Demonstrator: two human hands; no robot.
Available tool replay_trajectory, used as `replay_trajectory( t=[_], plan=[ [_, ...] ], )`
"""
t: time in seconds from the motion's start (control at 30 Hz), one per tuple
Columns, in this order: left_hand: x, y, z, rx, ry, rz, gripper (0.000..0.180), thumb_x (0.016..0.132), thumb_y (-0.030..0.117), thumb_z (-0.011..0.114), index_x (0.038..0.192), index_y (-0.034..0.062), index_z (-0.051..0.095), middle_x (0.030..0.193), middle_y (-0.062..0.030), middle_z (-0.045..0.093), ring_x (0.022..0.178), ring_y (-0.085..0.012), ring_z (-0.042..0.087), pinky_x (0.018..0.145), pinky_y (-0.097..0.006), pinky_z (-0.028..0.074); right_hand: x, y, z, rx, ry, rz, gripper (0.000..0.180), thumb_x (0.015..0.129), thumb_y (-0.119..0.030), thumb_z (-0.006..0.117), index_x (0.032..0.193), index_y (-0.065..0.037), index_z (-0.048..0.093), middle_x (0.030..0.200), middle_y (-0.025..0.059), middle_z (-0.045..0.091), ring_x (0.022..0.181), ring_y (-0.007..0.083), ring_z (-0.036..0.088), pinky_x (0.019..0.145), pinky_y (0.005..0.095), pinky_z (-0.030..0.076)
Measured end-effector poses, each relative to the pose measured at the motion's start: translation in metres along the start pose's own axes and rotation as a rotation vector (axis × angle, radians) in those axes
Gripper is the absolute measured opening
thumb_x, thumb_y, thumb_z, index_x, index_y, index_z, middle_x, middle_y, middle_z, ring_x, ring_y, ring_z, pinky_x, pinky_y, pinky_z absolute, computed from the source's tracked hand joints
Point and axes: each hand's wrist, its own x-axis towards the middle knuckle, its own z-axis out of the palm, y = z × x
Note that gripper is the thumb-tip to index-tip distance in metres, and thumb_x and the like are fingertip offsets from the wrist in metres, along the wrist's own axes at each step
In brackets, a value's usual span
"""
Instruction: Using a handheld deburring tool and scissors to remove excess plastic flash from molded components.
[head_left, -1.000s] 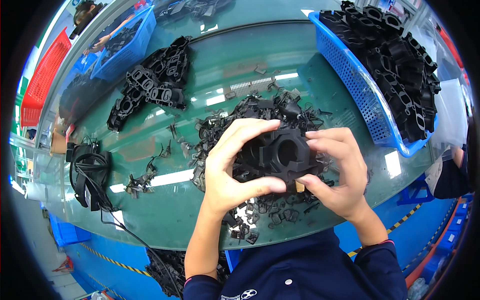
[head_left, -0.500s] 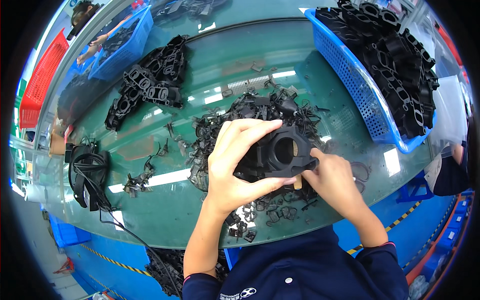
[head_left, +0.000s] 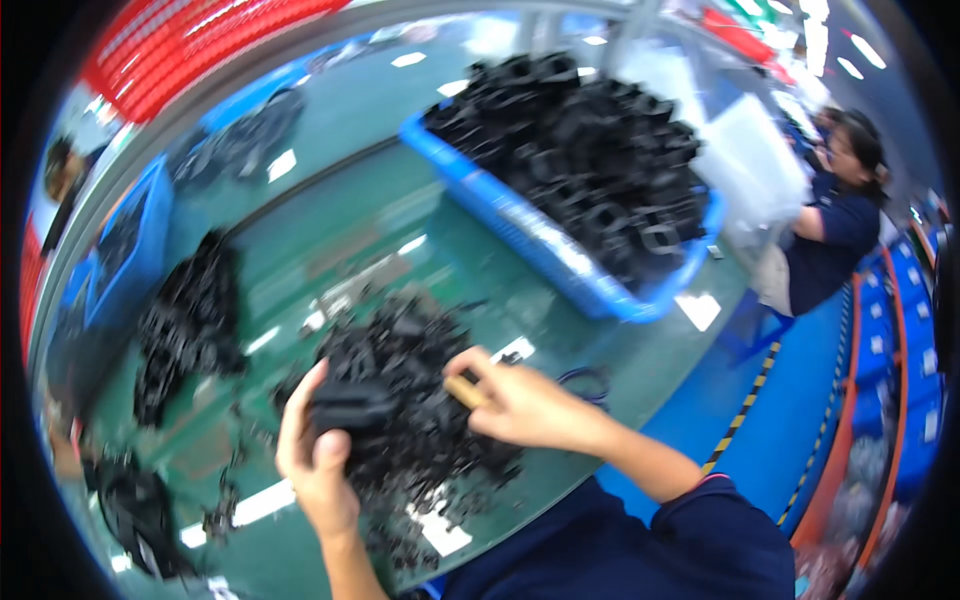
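My left hand (head_left: 318,455) is closed around a dark black moulded plastic part (head_left: 352,408), thumb on the near side and fingers along its left. The picture is blurred, so the part's details are lost. To the right, my right hand (head_left: 535,408) grips a short tan stick-like handle (head_left: 467,391) between thumb and fingers; any working end is not visible. The handle is apart from the plastic part. Beneath both hands spreads a heap of black plastic scraps (head_left: 415,335) on the green tabletop (head_left: 480,265).
A blue basket (head_left: 535,235) heaped with black moulded parts stands at the far right. Similar parts lie stacked (head_left: 195,325) on the left, behind a black cable bundle (head_left: 135,505). Beyond the table's right edge a co-worker (head_left: 840,220) sits; another person (head_left: 65,170) is at far left.
My view has swung to the right. My hands have moved apart: the right hand with the tan handle has drawn away from the plastic part, which my left hand has turned and still holds.
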Motion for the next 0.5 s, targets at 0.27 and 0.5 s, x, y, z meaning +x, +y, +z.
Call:
replay_trajectory(
  t=[0.27,0.5],
  plan=[
    [-0.004,0.005,0.007,-0.328,-0.1,-0.339,0.062,0.088,0.052,0.048,0.122,0.0007,0.047,0.107,-0.014,0.06,0.094,-0.0278,0.06,0.079,-0.041,0.052,0.002,0.01,-0.016,0.891,-0.124,-0.105,0.034,0.092,-0.016,0.042,0.122,-0.002,0.05,0.083,0.013,0.066,0.059,0.0172,0.064,0.051,0.0258,0.051],
    [-0.007,0.012,0.005,-0.259,-0.155,-0.392,0.068,0.088,0.055,0.043,0.125,-0.0013,0.046,0.11,-0.0168,0.061,0.09,-0.0349,0.063,0.077,-0.045,0.053,0.024,-0.007,-0.019,0.97,-0.084,-0.403,0.032,0.096,-0.03,0.046,0.102,0.001,0.048,0.102,0.0208,0.064,0.088,0.0234,0.065,0.077,0.0299,0.052]
  ],
)
